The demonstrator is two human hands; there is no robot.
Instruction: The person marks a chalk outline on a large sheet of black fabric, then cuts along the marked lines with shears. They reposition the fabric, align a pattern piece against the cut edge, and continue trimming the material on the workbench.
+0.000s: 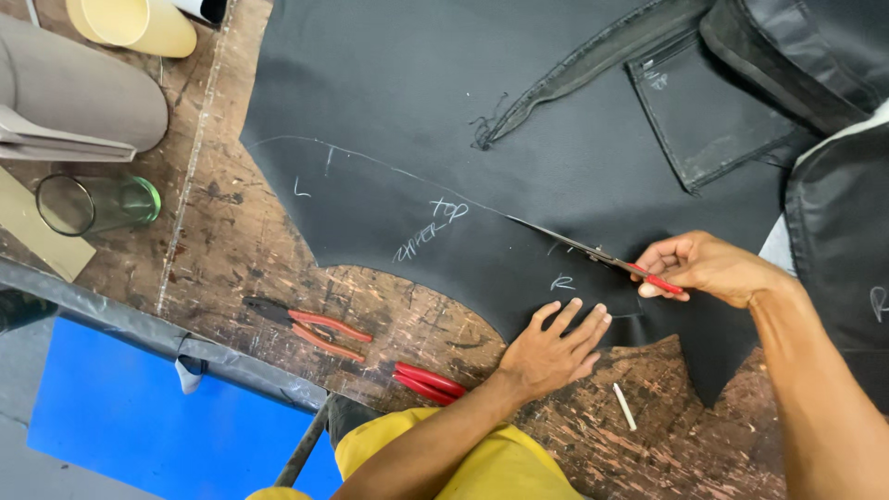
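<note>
A large black sheet of leather-like material [444, 102] lies across the worn wooden table [231, 250], with chalk lines and marks on it. My left hand [556, 344] rests flat with fingers spread on the sheet's near edge. My right hand [706, 267] grips red-handled scissors [593, 250], whose blades point left along a chalk line in the sheet.
Red-handled pliers [310, 326] and another red-handled tool [428, 381] lie on the table near me. A white chalk stick [624, 406] sits by the front edge. A green glass [93, 204], a cream cup [134, 23], a grey roll [74, 88] and black sewn pieces [741, 102] surround the sheet.
</note>
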